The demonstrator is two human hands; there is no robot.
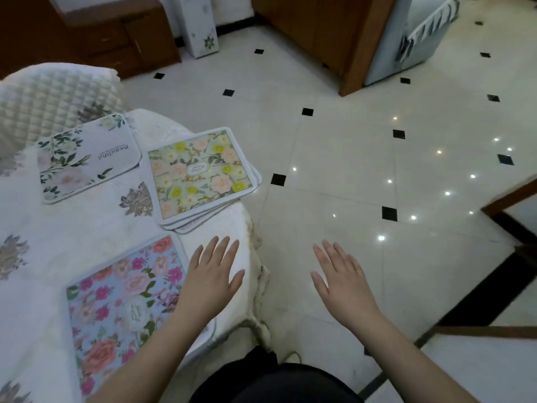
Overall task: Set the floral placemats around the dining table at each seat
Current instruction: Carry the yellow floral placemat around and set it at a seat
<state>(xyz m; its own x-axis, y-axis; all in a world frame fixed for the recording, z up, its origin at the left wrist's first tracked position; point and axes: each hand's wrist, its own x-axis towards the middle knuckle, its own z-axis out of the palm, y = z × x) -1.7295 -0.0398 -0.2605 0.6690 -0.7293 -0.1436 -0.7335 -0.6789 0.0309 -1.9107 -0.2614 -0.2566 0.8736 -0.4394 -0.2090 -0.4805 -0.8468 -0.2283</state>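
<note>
A blue placemat with pink and red flowers (116,309) lies near the table's front edge. My left hand (213,274) hovers flat over its right edge, fingers straight and empty. A stack of several green-and-yellow floral placemats (200,173) sits at the table's right edge, overhanging slightly. A white placemat with green leaves (87,158) lies further back on the left. My right hand (340,280) is spread open over the floor, right of the table, holding nothing.
The table wears a white embroidered cloth (72,222). A quilted chair back (49,94) stands behind it at the left. Glossy tiled floor (363,175) stretches to the right, with wooden cabinets (325,33) at the back.
</note>
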